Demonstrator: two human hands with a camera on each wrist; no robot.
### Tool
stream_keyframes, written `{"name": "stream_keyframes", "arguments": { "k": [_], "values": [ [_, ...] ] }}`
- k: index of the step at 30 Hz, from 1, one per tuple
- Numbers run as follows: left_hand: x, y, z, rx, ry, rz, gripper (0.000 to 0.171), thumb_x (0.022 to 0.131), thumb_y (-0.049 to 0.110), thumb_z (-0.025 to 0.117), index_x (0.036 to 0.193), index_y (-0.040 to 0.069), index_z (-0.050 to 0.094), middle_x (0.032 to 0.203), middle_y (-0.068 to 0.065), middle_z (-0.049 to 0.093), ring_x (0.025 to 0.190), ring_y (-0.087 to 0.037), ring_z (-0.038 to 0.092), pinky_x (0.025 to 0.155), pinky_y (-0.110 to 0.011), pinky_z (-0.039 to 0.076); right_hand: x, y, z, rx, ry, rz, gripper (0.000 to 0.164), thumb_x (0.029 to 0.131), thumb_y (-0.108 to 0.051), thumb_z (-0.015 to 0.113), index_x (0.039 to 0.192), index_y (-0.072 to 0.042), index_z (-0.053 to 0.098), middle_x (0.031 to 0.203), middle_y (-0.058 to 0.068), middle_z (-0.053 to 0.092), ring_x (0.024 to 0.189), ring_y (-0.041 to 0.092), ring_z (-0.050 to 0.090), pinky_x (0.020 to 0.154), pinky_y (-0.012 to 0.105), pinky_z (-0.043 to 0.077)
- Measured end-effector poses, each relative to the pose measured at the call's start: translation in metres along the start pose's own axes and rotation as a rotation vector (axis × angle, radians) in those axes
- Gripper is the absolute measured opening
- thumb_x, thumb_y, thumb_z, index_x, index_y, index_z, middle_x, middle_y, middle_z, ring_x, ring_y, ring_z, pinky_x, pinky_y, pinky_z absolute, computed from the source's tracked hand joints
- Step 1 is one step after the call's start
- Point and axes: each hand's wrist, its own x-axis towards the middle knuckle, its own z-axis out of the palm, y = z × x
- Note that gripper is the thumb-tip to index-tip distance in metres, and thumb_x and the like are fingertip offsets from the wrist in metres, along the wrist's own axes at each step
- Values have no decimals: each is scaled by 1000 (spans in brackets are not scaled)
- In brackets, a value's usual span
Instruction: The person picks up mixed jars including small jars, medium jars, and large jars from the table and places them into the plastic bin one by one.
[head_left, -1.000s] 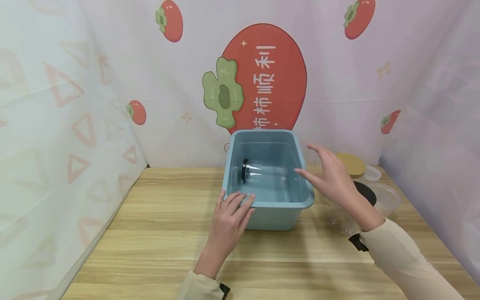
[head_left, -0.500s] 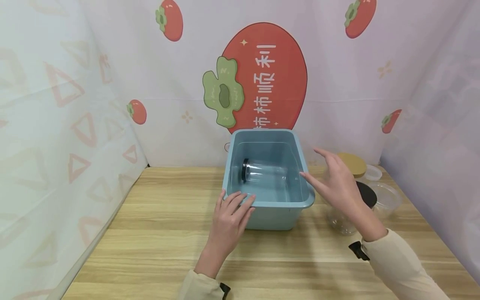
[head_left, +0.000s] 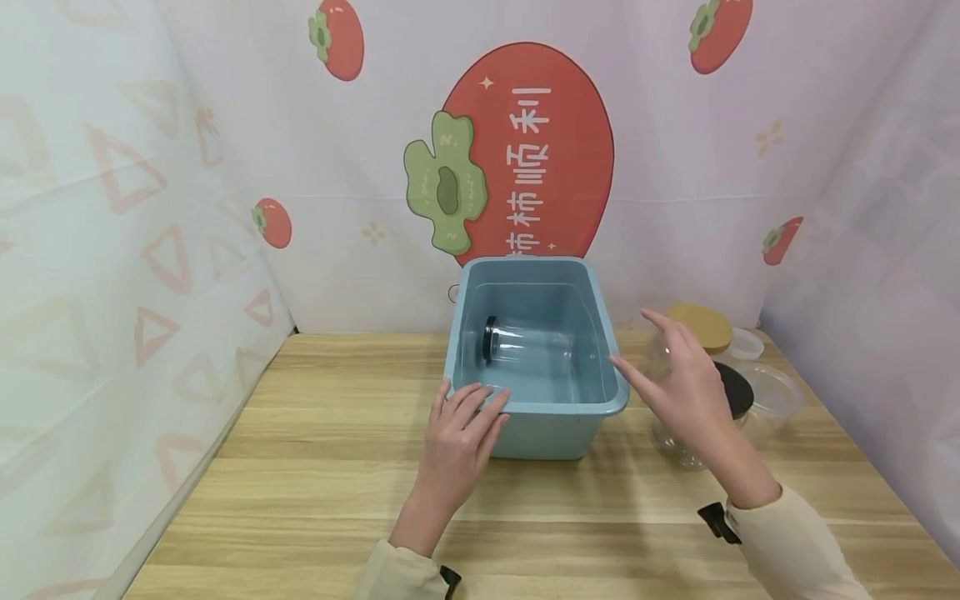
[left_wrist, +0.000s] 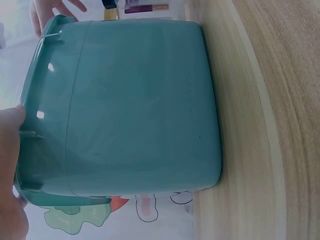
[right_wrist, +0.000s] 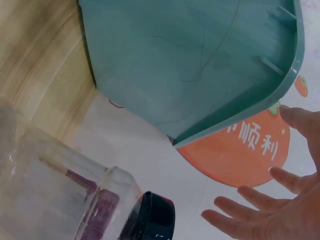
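A blue plastic tub (head_left: 536, 433) stands on the table, with a clear jar with a black lid (head_left: 525, 344) lying on its side inside. My left hand (head_left: 457, 442) rests on the tub's front rim, its fingers laid over the edge. To the right of the tub hovers my right hand (head_left: 686, 383), fingers spread and thumb apart, holding nothing. Beside and partly under that hand in the head view is an upright clear jar (head_left: 675, 446) with a black lid (head_left: 737, 392). In the right wrist view this jar (right_wrist: 45, 170) lies below the spread fingers (right_wrist: 260, 200).
Behind the right hand is a container with a yellowish lid (head_left: 701, 327). A small white translucent lid (head_left: 746, 345) and a larger clear round lid or container (head_left: 776, 396) lie near the table's (head_left: 337, 467) right edge. Printed cloth (head_left: 360, 167) hangs at the back and sides.
My right hand has drawn away from over the tub's right rim, moving right and slightly toward me, still spread. My left hand stays on the front rim.
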Motion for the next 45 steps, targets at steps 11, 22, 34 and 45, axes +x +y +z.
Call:
{"name": "stream_keyframes", "arguments": {
  "k": [11,22,34,45],
  "values": [
    [1,1,-2,-6,-20,-24,41,114,36,46,124,11,78,117,-8,76,119,-30,67,113,-65,44,-12,3,3,6,73,-7,76,87,-17,88,151,0,51,146,29,55,105,44,65,75,58,55],
    [1,-1,0,-12,2,-4,33,111,31,57,122,9,78,115,-9,76,118,-31,68,110,-66,46,-22,7,12,-39,110,4,78,85,-17,90,150,-1,52,143,32,55,124,56,56,85,70,50],
    [1,0,-2,-8,-23,-19,41,114,34,46,123,11,78,116,-8,76,118,-30,68,112,-66,45,-32,13,16,-22,218,-33,77,79,-8,92,146,2,55,142,33,56,117,52,58,87,65,48],
    [1,0,-2,-8,-27,-22,42,114,35,45,123,10,78,116,-8,76,118,-31,68,112,-66,44,-39,19,16,-9,277,-27,78,76,-3,92,144,6,54,138,35,57,126,55,55,97,71,46]
  ]
}}
